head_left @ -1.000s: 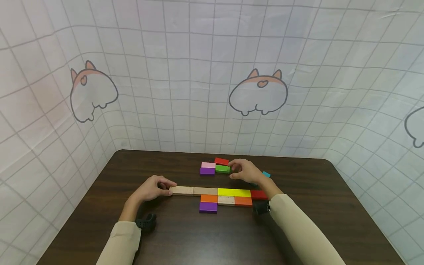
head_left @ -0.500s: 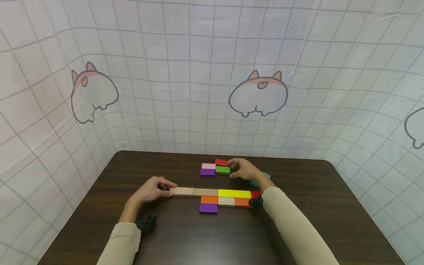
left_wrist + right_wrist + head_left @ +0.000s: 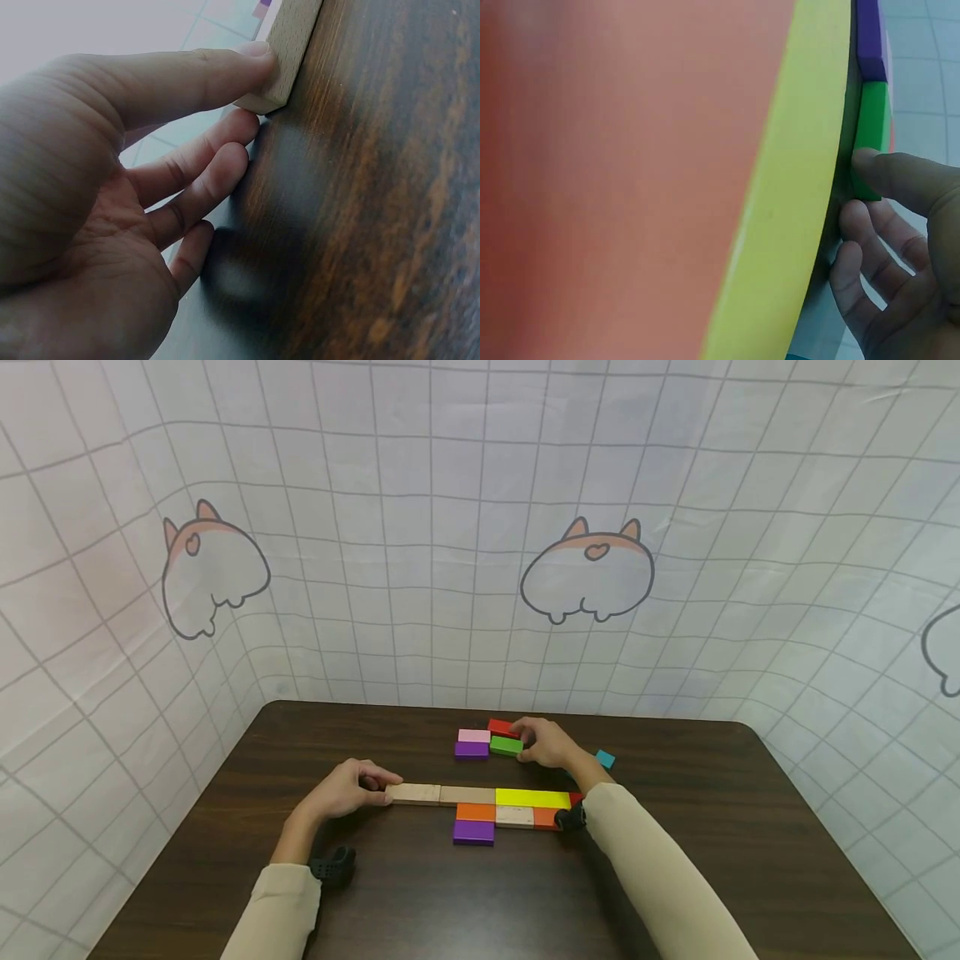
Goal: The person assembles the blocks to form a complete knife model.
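Note:
In the head view my left hand (image 3: 341, 791) pinches the left end of a plain wooden block (image 3: 412, 794), the first in a row of flat blocks. The left wrist view shows the thumb on the block's near side (image 3: 289, 56); the index finger is mostly hidden behind it. Farther back, my right hand (image 3: 551, 746) grips the right end of a green block (image 3: 506, 746). Its thumb presses the green face (image 3: 872, 116) in the right wrist view, with the index finger hidden. Behind the green block lies a red block (image 3: 502, 727).
Pink (image 3: 474, 736) and purple (image 3: 472, 751) blocks lie left of the green one. The row continues with another wooden block (image 3: 467, 795) and yellow (image 3: 532, 797). Orange (image 3: 476, 812), pale (image 3: 514, 816) and purple (image 3: 473, 833) blocks sit in front. A blue block (image 3: 605, 759) lies beyond the right wrist.
My right hand has moved slightly left and taken hold of the green block, which has turned a little. The left hand stays on the wooden block.

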### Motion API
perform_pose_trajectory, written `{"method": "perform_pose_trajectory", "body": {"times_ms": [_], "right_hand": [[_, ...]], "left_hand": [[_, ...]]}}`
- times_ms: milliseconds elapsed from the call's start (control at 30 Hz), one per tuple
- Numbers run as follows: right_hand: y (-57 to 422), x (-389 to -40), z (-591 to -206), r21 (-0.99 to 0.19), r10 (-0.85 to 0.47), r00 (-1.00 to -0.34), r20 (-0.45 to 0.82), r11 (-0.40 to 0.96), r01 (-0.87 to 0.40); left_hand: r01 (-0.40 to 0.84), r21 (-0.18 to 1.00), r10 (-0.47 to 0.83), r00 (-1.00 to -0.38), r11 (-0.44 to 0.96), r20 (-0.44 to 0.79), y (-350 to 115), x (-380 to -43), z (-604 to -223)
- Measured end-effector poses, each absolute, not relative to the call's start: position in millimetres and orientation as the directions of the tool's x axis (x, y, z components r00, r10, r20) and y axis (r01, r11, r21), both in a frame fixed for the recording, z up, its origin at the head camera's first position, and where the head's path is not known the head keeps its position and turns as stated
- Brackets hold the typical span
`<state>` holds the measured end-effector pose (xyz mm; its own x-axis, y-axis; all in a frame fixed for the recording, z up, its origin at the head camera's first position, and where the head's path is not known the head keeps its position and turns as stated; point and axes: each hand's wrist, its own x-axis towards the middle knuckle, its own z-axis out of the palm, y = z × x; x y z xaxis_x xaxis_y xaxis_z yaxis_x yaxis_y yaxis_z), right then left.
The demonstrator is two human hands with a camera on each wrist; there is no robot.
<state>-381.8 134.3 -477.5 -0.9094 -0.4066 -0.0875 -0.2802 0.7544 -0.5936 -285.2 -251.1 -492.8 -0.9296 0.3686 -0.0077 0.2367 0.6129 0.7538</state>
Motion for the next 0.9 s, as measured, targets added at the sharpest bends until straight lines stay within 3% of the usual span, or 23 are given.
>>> {"method": "perform_pose_trajectory", "body": {"times_ms": [367,900], "right_hand": [[144,-366,-465,-0.553,-0.462,-0.884,-0.071,0.756,-0.351],[165,-340,-455,-0.646,-0.517,-0.856,-0.007,0.656,-0.391]], "left_hand": [[0.234,0.742,0.360,-0.933,0.628,-0.011,-251,-283,-489],[0.228,0.748,0.360,-0.933,0.623,-0.015,-250,-284,-491]]}}
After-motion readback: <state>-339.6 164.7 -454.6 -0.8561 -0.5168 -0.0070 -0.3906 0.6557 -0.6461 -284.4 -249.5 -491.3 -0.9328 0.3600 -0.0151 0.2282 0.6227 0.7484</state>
